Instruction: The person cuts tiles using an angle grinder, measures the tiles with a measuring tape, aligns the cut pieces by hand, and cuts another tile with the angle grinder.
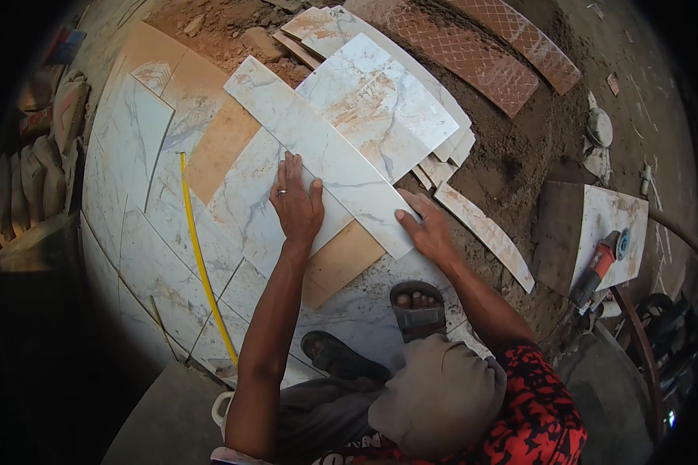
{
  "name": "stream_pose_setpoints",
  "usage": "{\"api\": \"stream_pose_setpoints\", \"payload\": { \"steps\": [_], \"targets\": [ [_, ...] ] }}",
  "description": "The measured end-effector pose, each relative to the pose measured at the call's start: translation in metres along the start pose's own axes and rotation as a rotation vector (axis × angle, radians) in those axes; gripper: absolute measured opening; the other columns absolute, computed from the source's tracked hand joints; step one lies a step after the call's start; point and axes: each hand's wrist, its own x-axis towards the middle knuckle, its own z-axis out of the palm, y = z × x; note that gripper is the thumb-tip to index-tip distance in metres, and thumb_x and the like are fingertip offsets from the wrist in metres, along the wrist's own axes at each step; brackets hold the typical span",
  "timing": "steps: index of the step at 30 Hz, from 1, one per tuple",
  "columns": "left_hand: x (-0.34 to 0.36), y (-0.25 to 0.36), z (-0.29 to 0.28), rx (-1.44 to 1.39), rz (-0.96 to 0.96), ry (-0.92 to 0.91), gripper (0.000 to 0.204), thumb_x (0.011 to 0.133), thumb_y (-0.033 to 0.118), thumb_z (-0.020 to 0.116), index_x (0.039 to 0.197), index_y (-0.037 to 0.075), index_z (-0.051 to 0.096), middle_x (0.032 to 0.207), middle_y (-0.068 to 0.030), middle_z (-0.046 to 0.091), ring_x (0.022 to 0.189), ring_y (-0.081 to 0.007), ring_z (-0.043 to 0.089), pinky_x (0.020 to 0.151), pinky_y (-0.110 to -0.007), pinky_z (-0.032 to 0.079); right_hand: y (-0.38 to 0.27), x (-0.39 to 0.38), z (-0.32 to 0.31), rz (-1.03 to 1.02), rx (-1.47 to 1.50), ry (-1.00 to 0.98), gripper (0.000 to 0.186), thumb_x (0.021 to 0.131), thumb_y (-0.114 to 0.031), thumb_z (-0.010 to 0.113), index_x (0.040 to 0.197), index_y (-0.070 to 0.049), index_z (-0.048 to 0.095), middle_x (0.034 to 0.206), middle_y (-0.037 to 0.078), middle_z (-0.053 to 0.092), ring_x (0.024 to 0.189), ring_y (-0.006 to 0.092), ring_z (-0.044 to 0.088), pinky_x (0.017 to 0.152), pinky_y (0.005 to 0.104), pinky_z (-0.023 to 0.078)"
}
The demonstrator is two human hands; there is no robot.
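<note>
A long, narrow white marble-look tile strip lies slantwise across a wider tile. My right hand grips the strip's near right end, thumb on top and fingers along the far edge. My left hand, with a ring on one finger, rests flat on the grey-veined white tile beneath. Its fingertips reach the near edge of the strip. Tan tile pieces, one at the upper left and another near my feet, show on either side of that wider tile.
A yellow measuring tape stretches over the tiled surface at left. Stacked marble tiles lie beyond the strip, near reddish-brown patterned tiles on dirt. An angle grinder sits on a board at right. Sacks stand far left.
</note>
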Motion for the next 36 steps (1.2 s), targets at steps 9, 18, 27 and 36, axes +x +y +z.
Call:
{"api": "stream_pose_setpoints", "payload": {
  "steps": [9, 18, 27, 36],
  "targets": [
    [0.0004, 0.0026, -0.0004, -0.004, -0.011, -0.003, 0.057, 0.098, 0.029, 0.052, 0.148, 0.006, 0.036, 0.156, -0.0154, 0.035, 0.145, -0.0312, 0.029, 0.112, -0.047, 0.02, -0.0003, -0.0005, -0.0005, -0.029, -0.019, 0.016, 0.04, 0.092, -0.019, 0.063, 0.128, -0.002, 0.059, 0.109, 0.019, 0.064, 0.103, 0.0336, 0.062, 0.091, 0.0384, 0.047],
    [0.0003, 0.0004, 0.001, -0.004, -0.004, 0.004, 0.057, 0.098, 0.03, 0.051, 0.148, 0.006, 0.036, 0.156, -0.0158, 0.035, 0.144, -0.0312, 0.029, 0.112, -0.048, 0.02, -0.0021, 0.0005, -0.0015, -0.02, -0.01, 0.002, 0.041, 0.093, -0.021, 0.062, 0.13, -0.003, 0.059, 0.107, 0.017, 0.063, 0.102, 0.0304, 0.061, 0.09, 0.0373, 0.046],
    [0.0006, 0.0011, 0.0021, -0.008, -0.011, -0.001, 0.057, 0.099, 0.032, 0.05, 0.148, 0.006, 0.037, 0.156, -0.016, 0.035, 0.144, -0.0313, 0.029, 0.112, -0.049, 0.02, 0.0015, -0.0001, -0.0014, -0.008, -0.014, 0.002, 0.042, 0.094, -0.025, 0.062, 0.131, -0.005, 0.058, 0.106, 0.014, 0.063, 0.102, 0.0255, 0.06, 0.091, 0.0352, 0.045],
    [0.0004, -0.001, 0.0022, -0.015, -0.01, 0.007, 0.057, 0.099, 0.033, 0.049, 0.148, 0.006, 0.037, 0.156, -0.0158, 0.035, 0.145, -0.031, 0.029, 0.112, -0.049, 0.019, -0.0039, 0.0002, -0.0007, -0.018, -0.02, 0.014, 0.04, 0.092, -0.017, 0.063, 0.128, 0.0, 0.058, 0.109, 0.019, 0.064, 0.103, 0.0346, 0.061, 0.091, 0.0389, 0.047]
  ]
}}
